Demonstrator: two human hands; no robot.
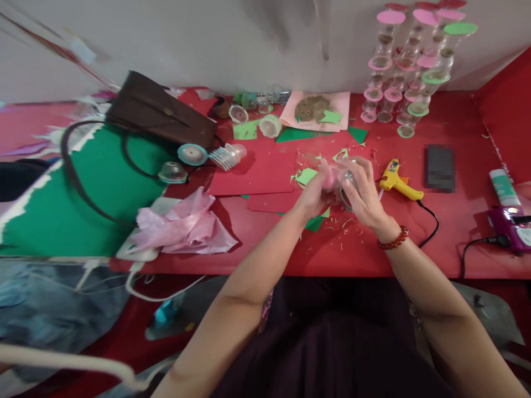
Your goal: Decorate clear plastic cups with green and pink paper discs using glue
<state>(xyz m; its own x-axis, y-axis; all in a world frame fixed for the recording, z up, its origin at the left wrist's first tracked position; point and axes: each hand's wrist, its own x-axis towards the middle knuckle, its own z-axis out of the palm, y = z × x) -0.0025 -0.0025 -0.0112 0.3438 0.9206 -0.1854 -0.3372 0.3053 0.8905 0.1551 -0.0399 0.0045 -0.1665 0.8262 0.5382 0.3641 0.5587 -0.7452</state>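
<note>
Over the littered middle of the red table, my left hand (314,192) is closed around a clear plastic piece with a pink end (331,178). My right hand (364,190) grips the other side of it, fingers bent over the clear plastic; a red bead bracelet circles that wrist. My fingers hide much of the piece, so its full shape does not show. Light green paper scraps (307,176) and thin trimmings lie around and under my hands. A yellow glue gun (399,181) rests just right of my right hand, its nozzle pointing toward me.
Stacked clear hourglass shapes with pink and green discs (410,72) stand at the back right. Behind my hands, brown sand (313,108) lies on pink paper. Nested plastic cups (229,157), a dark brown bag (160,110) and a pink plastic bag (186,224) are leftward.
</note>
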